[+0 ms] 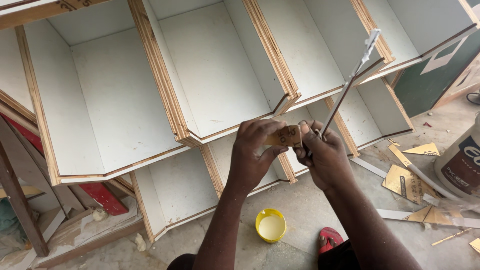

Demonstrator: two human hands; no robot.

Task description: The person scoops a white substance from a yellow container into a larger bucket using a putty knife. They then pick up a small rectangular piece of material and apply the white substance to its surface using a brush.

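Observation:
My left hand point(252, 155) pinches a small folded piece of brown sandpaper point(285, 136) between thumb and fingers. My right hand point(322, 157) grips the lower end of a long thin laminate strip point(350, 82), white on one face with a dark edge, which rises up and to the right. The sandpaper touches the strip's lower end between my two hands. Both hands are held in front of a white plywood shelf unit point(165, 85) with open compartments.
A yellow lid holding white glue point(270, 225) lies on the concrete floor below my hands, next to my red sandal point(329, 239). A large white glue tub point(462, 160) stands at right among brown and white laminate offcuts point(407, 182). Wood scraps lie at lower left.

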